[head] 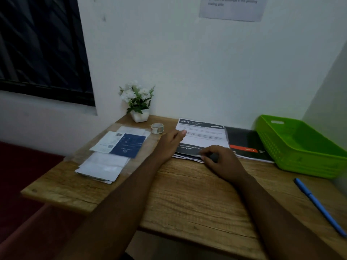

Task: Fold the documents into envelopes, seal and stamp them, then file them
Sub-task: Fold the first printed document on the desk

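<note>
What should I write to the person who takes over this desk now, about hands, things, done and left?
Left hand: thumb on the document stack, fingers hidden.
Right hand: pinches the stack's near edge.
Envelopes lie left of the stack; tape roll farther back; green basket at right.
Done: nothing visibly folded or filed.
Left: fold, insert, seal, stamp, file.

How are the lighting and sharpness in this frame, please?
Head view: dim and flat, with no glare; the notice on the wall is mostly too blurred to read; the envelopes and the left edge of the table are smeared; the wide lens slants the window; the documents are sharpest, with 2400 legible.
</note>
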Tool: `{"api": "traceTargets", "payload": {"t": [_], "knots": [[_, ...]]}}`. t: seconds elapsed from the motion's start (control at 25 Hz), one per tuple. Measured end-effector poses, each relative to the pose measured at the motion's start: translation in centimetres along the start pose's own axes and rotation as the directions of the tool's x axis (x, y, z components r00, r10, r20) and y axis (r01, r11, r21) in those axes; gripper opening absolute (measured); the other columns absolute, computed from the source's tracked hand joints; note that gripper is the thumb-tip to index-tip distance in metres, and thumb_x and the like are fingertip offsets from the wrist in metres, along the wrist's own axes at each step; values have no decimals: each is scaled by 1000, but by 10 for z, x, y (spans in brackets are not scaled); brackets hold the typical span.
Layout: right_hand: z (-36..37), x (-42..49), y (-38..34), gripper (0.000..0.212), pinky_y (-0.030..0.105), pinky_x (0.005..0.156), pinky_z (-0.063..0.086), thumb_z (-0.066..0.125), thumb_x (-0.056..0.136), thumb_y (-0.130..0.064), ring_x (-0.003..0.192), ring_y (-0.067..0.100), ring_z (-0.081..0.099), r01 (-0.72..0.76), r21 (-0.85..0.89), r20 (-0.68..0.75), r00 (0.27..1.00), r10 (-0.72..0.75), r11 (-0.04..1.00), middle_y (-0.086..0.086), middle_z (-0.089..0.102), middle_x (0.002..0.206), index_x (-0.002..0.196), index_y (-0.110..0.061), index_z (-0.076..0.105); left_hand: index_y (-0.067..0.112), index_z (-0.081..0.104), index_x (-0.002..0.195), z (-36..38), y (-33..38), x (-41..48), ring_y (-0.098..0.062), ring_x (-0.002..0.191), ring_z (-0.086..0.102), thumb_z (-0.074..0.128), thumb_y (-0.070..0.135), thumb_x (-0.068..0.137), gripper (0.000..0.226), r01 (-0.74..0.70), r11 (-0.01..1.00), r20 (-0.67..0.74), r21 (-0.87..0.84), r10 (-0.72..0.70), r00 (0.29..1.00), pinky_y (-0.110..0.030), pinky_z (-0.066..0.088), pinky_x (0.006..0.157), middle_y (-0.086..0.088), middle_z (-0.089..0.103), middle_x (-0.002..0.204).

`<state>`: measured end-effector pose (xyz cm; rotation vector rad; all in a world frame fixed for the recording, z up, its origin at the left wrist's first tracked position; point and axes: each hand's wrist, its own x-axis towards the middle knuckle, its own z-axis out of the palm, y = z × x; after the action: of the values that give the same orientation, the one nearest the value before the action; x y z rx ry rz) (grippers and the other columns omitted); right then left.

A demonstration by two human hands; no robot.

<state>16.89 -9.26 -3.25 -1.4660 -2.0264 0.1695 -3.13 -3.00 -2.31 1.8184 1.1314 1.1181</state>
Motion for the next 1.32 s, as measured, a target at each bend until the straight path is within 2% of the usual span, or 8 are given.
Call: {"api": "traceTargets", "payload": {"t": [0.12, 0.28, 0.52, 0.64, 0.88, 1.08, 1.16, 1.32], "knots": [[1, 1, 4, 31, 8, 78, 42, 66, 85, -17, 91, -8, 57, -20, 56, 8, 1000, 19, 998, -18, 64, 100, 113, -29, 66, 14, 65, 103, -2, 0, -1, 2, 83, 57, 50, 41, 94, 32, -5, 1000, 1, -3, 5, 1000, -12, 44, 71, 5, 65, 95], [3, 3, 8, 27, 17, 80, 45, 67, 85, -19, 95, -4, 57, -72, 74, 8, 997, 72, 995, -16, 66, 103, 110, -29, 68, 20, 66, 102, 0, -6, 1, -5, 96, 58, 64, 45, 83, 31, -63, 996, 72, 68, 58, 996, -24, 47, 83, 9, 66, 101], [2, 3, 7, 18, 19, 74, 45, 68, 84, -23, 89, -3, 59, -116, 49, -26, 993, 118, 992, -19, 69, 95, 100, -32, 71, 34, 63, 104, -3, -13, 0, -7, 105, 50, 82, 53, 57, 54, -106, 973, 177, 203, 70, 982, -32, 46, 90, 11, 56, 114], [1, 4, 2, 12, 23, 75, 48, 69, 84, -24, 85, -1, 61, -105, 47, -82, 991, 108, 993, -18, 70, 89, 94, -30, 74, 37, 61, 106, -4, -14, -1, -8, 114, 43, 83, 57, 51, 62, -183, 927, 221, 326, 114, 969, -42, 35, 102, 13, 53, 119], [-2, 3, 0, 11, 38, 86, 48, 67, 85, -27, 87, 7, 63, -57, -100, -205, 978, 35, 993, -12, 73, 92, 93, -27, 75, 35, 56, 116, -1, -8, -3, -12, 127, 35, 83, 53, 56, 68, -206, 883, 147, 422, 158, 976, -34, 16, 100, 9, 48, 132], [-12, -7, -20, 15, 32, 86, 29, 67, 86, -24, 95, 13, 59, -73, -295, -343, 939, -35, 953, -9, 73, 99, 99, -27, 72, 37, 32, 136, -5, -4, -12, -16, 133, 20, 84, 58, 46, 106, -164, 879, 40, 448, 164, 986, -35, 13, 100, 5, 31, 143], [-22, -19, -39, 14, 34, 82, 30, 69, 84, -22, 91, 17, 61, -49, -377, -383, 917, -107, 925, -6, 73, 95, 97, -26, 73, 37, 40, 131, -10, 4, -24, -14, 131, 22, 82, 58, 52, 92, -195, 889, 14, 414, 208, 978, -32, 10, 98, 6, 34, 140], [-38, -67, -77, 22, 40, 83, 38, 54, 86, -33, 86, 21, 64, 68, -484, -354, 897, -266, 872, -5, 73, 91, 96, -26, 73, 34, 63, 101, -23, 22, -66, -2, 122, 39, 75, 47, 70, 36, -381, 872, 0, 306, 400, 916, -31, 16, 99, 13, 53, 125]]}}
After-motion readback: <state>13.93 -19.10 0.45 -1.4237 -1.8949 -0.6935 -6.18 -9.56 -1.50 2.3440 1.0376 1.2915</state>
